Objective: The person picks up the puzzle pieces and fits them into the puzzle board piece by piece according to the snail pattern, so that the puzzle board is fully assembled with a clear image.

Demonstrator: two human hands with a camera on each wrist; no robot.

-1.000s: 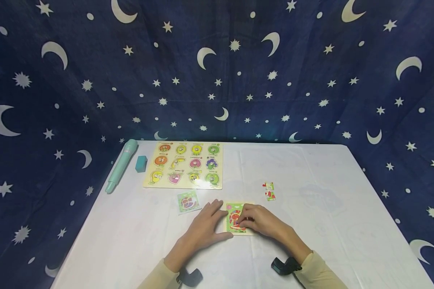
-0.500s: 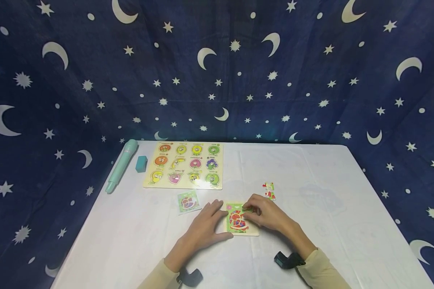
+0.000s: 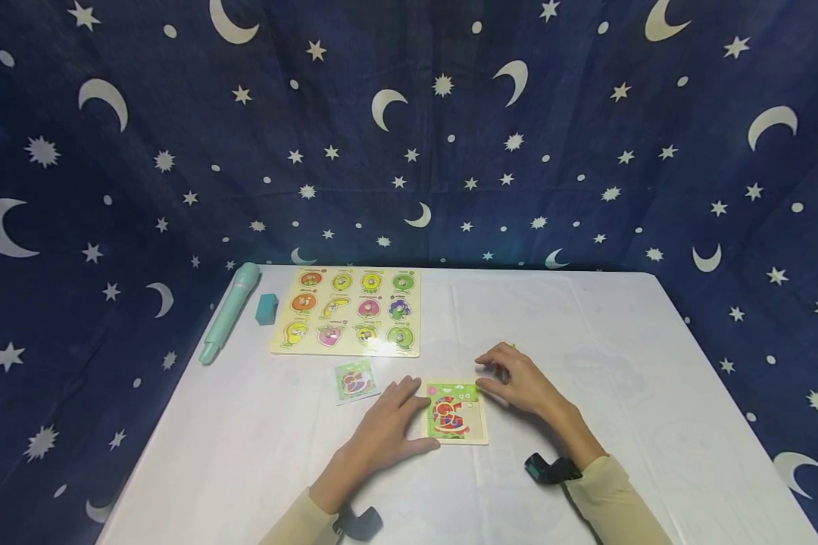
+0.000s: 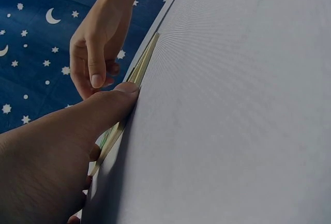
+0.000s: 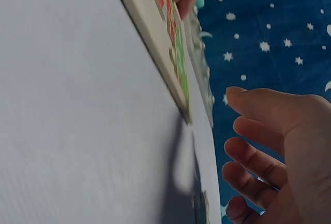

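Note:
A small wooden jigsaw board (image 3: 478,428) lies on the white table, its picture red and purple on green. Bare wood shows at its lower right. My left hand (image 3: 385,428) rests against the board's left side, the thumb along the near edge, as the left wrist view also shows. Just past the board's upper right corner hovers my right hand (image 3: 518,382), fingers loosely bent with nothing between them. Loose jigsaw pieces (image 5: 200,208) lie below it in the right wrist view; in the head view the hand hides nearly all of them.
A square picture card (image 3: 355,381) lies left of the board. Behind it is a large fruit peg puzzle (image 3: 348,350), with a teal block (image 3: 266,309) and a mint-green tube-shaped object (image 3: 229,314) farther left. A starry dark-blue cloth (image 3: 450,166) hangs behind the table.
My right hand has lifted off the board and moved right, over the loose pieces. A green piece now shows at the board's upper right. My left hand has stayed put.

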